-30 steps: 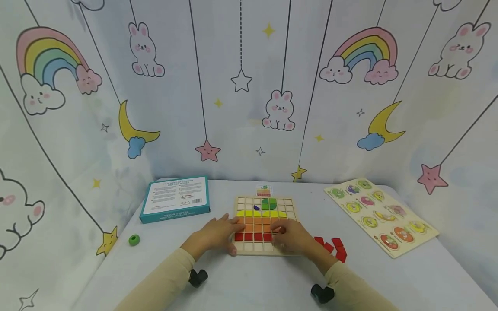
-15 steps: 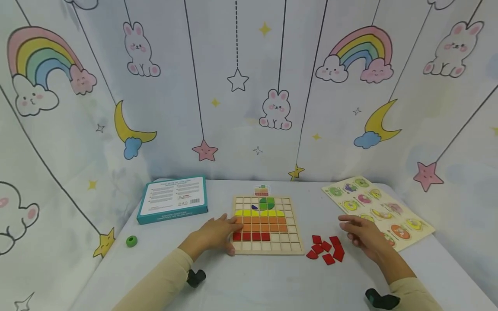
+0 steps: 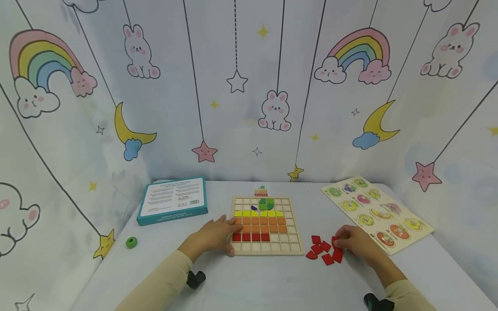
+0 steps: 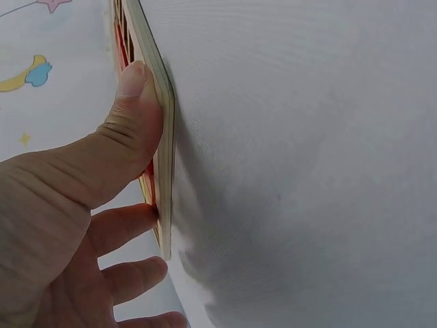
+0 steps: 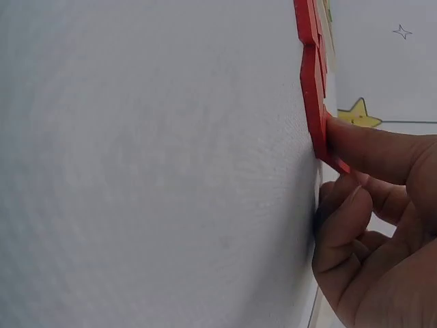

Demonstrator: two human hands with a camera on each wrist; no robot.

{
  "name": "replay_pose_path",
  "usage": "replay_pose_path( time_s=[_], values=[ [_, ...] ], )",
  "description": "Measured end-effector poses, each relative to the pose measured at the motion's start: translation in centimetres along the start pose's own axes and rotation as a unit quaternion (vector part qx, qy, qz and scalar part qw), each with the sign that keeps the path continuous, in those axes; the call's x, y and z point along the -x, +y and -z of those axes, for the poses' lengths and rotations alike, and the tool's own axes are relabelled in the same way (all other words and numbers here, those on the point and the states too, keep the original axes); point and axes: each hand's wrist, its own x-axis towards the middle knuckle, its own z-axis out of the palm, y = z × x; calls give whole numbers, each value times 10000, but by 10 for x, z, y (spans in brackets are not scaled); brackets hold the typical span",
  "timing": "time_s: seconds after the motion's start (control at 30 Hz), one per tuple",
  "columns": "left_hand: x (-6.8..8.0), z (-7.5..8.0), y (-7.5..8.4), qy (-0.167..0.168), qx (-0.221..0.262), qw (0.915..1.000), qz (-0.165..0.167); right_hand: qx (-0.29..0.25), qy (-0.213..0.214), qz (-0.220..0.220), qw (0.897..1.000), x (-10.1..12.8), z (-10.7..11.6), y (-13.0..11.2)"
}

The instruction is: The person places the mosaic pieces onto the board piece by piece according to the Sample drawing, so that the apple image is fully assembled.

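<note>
Two hands: left hand (image 3: 213,236) steadies the grid board (image 3: 267,249); right hand (image 3: 355,243) pinches a red tile (image 3: 336,255).

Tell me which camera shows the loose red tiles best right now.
The head view: the loose red tiles lie spread on the table beside the wooden grid board, the right hand at them. The right wrist view shows them edge-on, a finger touching one. The left wrist view shows none.

Loose red tiles (image 3: 324,250) lie flat just right of the partly filled wooden grid board (image 3: 267,225)
</note>
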Motion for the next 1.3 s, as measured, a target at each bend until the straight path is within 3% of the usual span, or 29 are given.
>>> replay_pose_path(
  time_s=[0.1,0.27,0.63,0.9,1.13,1.23,1.3],
  values=[
    [0,0,-1,10,-65,10000,-11,-191,76,-49,9998,-1,2,2],
    [0,0,-1,-9,-68,10000,-60,-1124,164,104,9935,1,7,6],
    [1,1,-1,-42,-31,10000,-4,-2897,102,306,9566,-8,5,-14],
    [0,-1,1,-53,-101,9999,17,-2985,-118,299,9539,-16,-21,-51],
    [2,1,3,-55,-138,9999,41,-3014,-620,379,9507,-20,-53,-77],
    [2,2,3,-62,-155,9998,62,-2836,-819,393,9546,-20,-69,-84],
    [2,1,3,-58,-159,9998,71,-2472,-940,447,9634,-19,-79,-89]
  ],
)
